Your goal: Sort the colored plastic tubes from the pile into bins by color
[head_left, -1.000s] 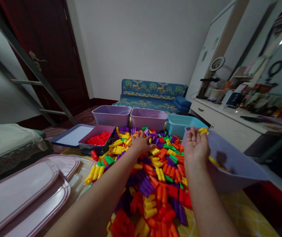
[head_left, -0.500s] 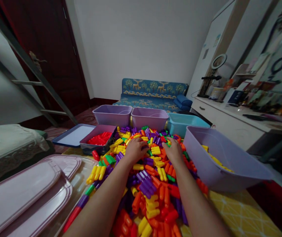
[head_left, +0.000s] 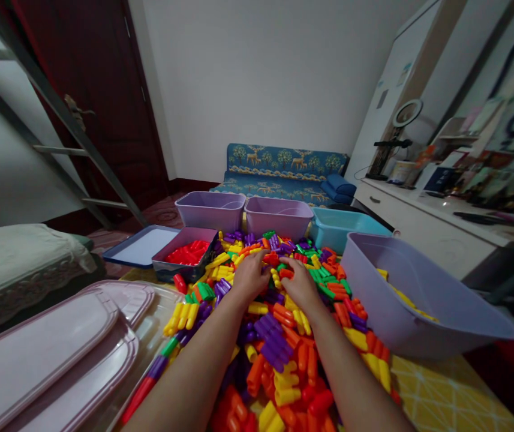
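While your hands bracket the pile (head_left: 279, 327), an orange piece (head_left: 286, 273) sits between them, nearer your right hand (head_left: 300, 287) than your left hand (head_left: 250, 279); long axis roughly crosswise (partly hidden). Fingers curled; can't tell if either grips.

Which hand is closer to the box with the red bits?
Left. Your left hand is at the pile, to the right of the box and not touching it. Your right hand is at the pile too, but further right.
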{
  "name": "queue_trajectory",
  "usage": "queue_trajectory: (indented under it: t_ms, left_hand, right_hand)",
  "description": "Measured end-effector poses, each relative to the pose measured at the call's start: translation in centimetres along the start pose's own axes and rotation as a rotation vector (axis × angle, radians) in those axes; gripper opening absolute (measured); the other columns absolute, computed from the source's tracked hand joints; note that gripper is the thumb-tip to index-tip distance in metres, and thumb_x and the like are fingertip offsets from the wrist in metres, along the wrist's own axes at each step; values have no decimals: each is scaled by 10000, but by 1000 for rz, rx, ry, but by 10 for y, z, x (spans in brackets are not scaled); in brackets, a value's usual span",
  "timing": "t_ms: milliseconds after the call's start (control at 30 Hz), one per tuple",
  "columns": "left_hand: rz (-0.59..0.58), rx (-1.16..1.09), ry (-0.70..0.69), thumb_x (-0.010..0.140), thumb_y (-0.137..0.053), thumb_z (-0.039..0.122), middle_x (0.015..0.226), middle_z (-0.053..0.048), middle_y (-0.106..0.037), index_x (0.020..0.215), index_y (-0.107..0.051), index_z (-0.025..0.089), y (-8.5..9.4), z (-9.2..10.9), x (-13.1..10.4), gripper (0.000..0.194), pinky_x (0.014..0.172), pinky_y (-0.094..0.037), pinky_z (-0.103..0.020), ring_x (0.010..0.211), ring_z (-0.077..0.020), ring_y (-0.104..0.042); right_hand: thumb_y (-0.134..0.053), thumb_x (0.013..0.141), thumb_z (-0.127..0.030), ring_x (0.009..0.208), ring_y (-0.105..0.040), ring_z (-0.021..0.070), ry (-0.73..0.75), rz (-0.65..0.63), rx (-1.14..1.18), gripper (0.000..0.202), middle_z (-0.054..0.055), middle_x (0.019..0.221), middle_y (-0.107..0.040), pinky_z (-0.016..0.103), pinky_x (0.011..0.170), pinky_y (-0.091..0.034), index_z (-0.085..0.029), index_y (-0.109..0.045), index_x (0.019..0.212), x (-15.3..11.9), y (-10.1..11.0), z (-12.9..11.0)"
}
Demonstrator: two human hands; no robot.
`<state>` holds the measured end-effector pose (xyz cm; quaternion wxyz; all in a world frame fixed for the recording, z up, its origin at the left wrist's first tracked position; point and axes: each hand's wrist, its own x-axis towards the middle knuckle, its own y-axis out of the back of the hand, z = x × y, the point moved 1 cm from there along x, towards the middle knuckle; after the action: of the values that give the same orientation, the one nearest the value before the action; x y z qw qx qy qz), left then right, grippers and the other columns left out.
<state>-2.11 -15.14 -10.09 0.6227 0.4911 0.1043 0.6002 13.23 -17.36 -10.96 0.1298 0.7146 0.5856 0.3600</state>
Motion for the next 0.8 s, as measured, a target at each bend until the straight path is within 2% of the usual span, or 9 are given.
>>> queue_trajectory:
  t_ms: [133, 200, 267, 333, 400, 467, 567, 700, 800]
  left_hand:
    - [42, -142, -42, 931, -512, 84, 1229, -37, -625, 1211, -678, 180, -1, -3, 2, 340, 1011, -436, -285, 1139, -196, -583]
    - [81, -206, -19, 973, -498, 161, 1161, -37, -656, 1134, -714, 174, 0, -2, 2, 270, 984, -446, -268, 1097, -182, -603]
    - [111, -244, 33, 998, -503, 283, 1099, -35, -677, 1101, -726, 177, 2, -1, 1, 268, 944, -462, -268, 1057, -181, -619]
    - [102, -223, 71, 968, -562, 376, 1062, -37, -685, 1065, -738, 178, 4, 1, 0, 282, 907, -476, -275, 1026, -193, -626]
    - [72, -151, 75, 878, -683, 375, 1066, -42, -679, 1047, -742, 172, 5, 2, -1, 271, 904, -477, -287, 1026, -211, -621]
    - [50, -86, 84, 799, -754, 300, 1083, -44, -671, 1047, -740, 168, 6, 2, -2, 281, 914, -472, -296, 1035, -221, -615]
    - [33, -69, 121, 806, -716, 211, 1088, -35, -667, 1045, -741, 182, 6, 2, -2, 242, 912, -471, -290, 1034, -213, -613]
    - [28, -75, 121, 837, -665, 171, 1086, -34, -668, 1035, -744, 191, 6, 2, -1, 214, 904, -471, -284, 1026, -208, -617]
    - [26, -80, 114, 850, -656, 160, 1094, -35, -671, 1041, -740, 193, 4, 1, -1, 211, 915, -468, -287, 1039, -211, -617]
  right_hand:
    - [-482, 633, 16, 1203, -559, 219, 51, -82, 138, 620, 115, 1285, -593, 373, 1081, -411, -105, -601, 1229, -3, -14, -6]
    - [-461, 628, 18, 1177, -584, 202, 73, -104, 267, 649, 113, 1297, -591, 350, 1027, -464, -118, -582, 1251, -2, -16, -9]
    - [-449, 651, 6, 1105, -629, 179, 75, -138, 409, 611, 97, 1244, -628, 318, 959, -510, -137, -594, 1227, 0, -11, -12]
    - [-471, 711, -34, 1030, -661, 170, 68, -131, 442, 485, 79, 1147, -678, 305, 926, -524, -145, -637, 1153, 4, 3, -12]
    - [-507, 780, -98, 999, -669, 179, 46, -39, 285, 351, 72, 1080, -704, 315, 935, -512, -147, -674, 1085, 8, 24, -8]
    - [-536, 823, -149, 1026, -659, 208, -21, 59, -22, 304, 80, 1084, -706, 337, 959, -489, -153, -688, 1085, 10, 47, 0]
    - [-551, 875, -252, 1115, -622, 278, -208, 0, -452, 354, 122, 1178, -670, 394, 971, -468, -154, -651, 1200, 8, 69, 14]
    - [-521, 912, -405, 1171, -586, 339, -353, -207, -687, 461, 161, 1262, -617, 453, 948, -467, -153, -597, 1292, 0, 65, 21]
    - [-504, 920, -417, 1164, -591, 338, -332, -238, -706, 452, 167, 1266, -610, 444, 930, -469, -178, -606, 1289, -2, 51, 18]
